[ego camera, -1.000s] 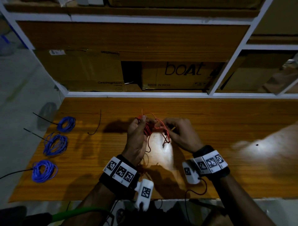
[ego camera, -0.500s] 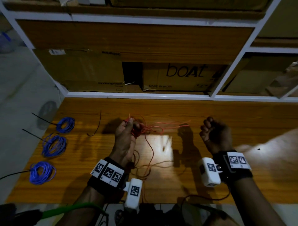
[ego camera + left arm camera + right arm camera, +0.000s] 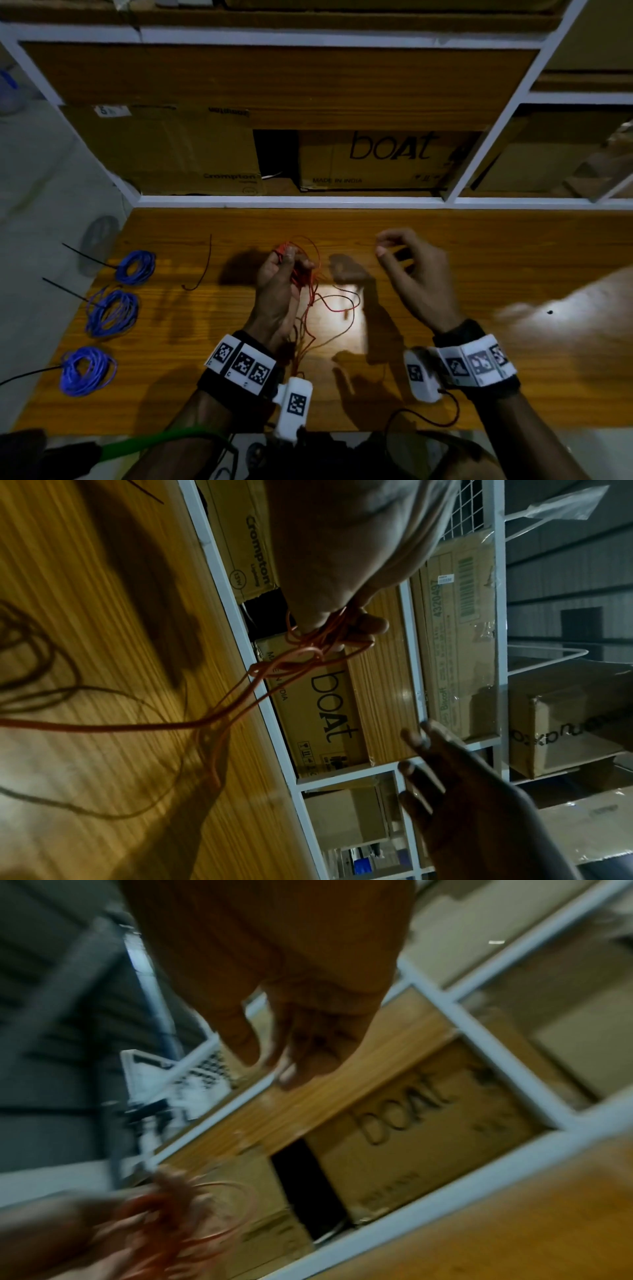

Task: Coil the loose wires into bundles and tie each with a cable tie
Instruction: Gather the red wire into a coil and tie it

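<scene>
At nine o'clock on the table (image 3: 445,240), three tied blue bundles (image 3: 135,267) are laid. Toward the centre, a half-wound red wire (image 3: 301,274) is gripped by the left hand (image 3: 277,294); coiling is judged underway. At three o'clock the right hand (image 3: 416,274) is held loosely curled and empty; the trailing slack must be caught next.

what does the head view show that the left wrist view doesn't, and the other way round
Only the head view: three tied blue wire coils at the table's left edge, a loose black cable tie, and both wristbands.

Only the left wrist view: the barcoded box and wire-mesh panel on the shelving.

Both: the left hand gripping the red wire with loose strands trailing, the right hand apart from it, and the boat box.
</scene>
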A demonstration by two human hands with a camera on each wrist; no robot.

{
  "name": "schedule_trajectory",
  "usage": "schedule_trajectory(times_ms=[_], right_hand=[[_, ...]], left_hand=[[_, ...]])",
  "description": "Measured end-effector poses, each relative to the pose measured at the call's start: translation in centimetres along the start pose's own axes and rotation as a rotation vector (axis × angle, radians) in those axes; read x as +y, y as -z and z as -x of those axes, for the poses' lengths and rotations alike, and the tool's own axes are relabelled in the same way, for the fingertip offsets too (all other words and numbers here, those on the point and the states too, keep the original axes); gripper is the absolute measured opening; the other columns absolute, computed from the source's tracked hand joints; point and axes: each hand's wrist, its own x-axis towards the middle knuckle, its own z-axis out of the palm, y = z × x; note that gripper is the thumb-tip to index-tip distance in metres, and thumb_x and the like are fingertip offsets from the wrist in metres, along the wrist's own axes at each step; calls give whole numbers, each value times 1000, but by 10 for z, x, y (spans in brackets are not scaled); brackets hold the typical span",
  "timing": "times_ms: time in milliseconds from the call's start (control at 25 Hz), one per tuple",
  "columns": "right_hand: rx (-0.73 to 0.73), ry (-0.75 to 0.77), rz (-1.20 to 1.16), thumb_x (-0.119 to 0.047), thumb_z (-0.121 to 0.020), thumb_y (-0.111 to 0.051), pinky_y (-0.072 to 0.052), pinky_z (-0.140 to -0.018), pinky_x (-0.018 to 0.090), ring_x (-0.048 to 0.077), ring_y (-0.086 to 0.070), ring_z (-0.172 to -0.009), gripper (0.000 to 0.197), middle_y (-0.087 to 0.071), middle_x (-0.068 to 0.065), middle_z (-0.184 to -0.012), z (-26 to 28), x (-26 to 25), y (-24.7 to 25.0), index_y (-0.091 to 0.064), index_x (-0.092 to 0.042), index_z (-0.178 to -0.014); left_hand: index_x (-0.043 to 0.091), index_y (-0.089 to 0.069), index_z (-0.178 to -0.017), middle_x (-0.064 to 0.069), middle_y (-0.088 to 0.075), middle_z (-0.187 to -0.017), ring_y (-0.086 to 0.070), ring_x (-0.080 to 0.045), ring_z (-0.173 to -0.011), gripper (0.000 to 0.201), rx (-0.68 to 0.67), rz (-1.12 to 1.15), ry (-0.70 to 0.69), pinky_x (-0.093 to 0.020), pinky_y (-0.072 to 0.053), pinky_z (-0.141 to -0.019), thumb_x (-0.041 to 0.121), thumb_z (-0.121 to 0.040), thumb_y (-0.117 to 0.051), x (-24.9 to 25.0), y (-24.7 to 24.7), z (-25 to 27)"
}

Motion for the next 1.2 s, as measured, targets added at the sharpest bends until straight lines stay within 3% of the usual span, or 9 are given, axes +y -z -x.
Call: schedule_trajectory(times_ms=[200,400,520,640,800,920,1000,1080,1200], right_hand=[[-423,49,40,-22,-99,-53,-57,-85,37,6,-62,-102,25,-67,-8,-119,0,-5,-51,-62,-28,-121],[-336,-83,-68,-38,-85,-71,-60,-74,39,0,-65,-86,36,-59,-18,-105,15,4,-71,-47,-28,-110],[-438,-35,75,-51,-89,-62,-58,-76,45,3,-63,-81,29,-65,-15,-91,21,7,-85,-59,-25,-102],[-427,46,-66,-32,-101,-57,-52,-59,27,6,-63,-64,19,-70,-4,-72,22,6,-85,-70,-20,-97],[-284,-99,-414,-19,-101,-57,-54,-63,38,22,-64,-63,19,-68,3,-68,15,11,-55,-72,-17,-88],[-84,-280,-588,-7,-100,-53,-51,-64,22,13,-60,-63,19,-63,-3,-65,9,24,-27,-69,-10,-89],[143,-446,-726,-8,-100,-49,-50,-68,23,11,-60,-66,19,-61,-3,-70,2,44,-4,-66,-13,-93],[383,-649,-877,-15,-102,-45,-47,-77,31,12,-62,-78,19,-63,-2,-83,-3,74,25,-63,-19,-99],[575,-925,-989,-21,-107,-38,-44,-89,31,14,-60,-103,21,-57,2,-139,0,113,57,-58,-21,-102]], left_hand=[[12,-56,-98,0,-61,-76,-62,-9,-69,11,-7,76,9,-24,-56,-71,18,-103,-49,1,-5,1],[13,-57,-99,-1,-61,-79,-64,-12,-75,11,1,149,20,-27,-57,-75,20,-103,-50,4,5,-2],[14,-57,-95,2,-58,-73,-62,-11,-70,15,6,151,9,-26,-54,-72,22,-104,-48,4,5,1],[14,-54,-93,5,-48,-66,-51,-8,-58,18,-1,116,-12,-19,-49,-59,21,-106,-44,7,5,2],[13,-54,-96,8,-43,-61,-36,-5,-51,19,61,-76,-100,-21,-34,-54,23,-107,-42,7,17,-7],[16,-56,-93,9,-44,-58,-36,-6,-50,23,100,-226,-138,-22,-30,-51,26,-107,-42,4,25,-9],[16,-56,-92,9,-44,-56,-35,-6,-49,23,125,-217,-147,-21,-29,-48,25,-107,-41,6,34,-9],[14,-55,-93,9,-43,-57,-35,-5,-48,22,145,-164,-133,-18,-30,-45,23,-107,-41,9,44,-10],[12,-54,-95,9,-44,-58,-36,-4,-46,20,151,-89,-110,-16,-32,-43,21,-107,-41,10,53,-12]])
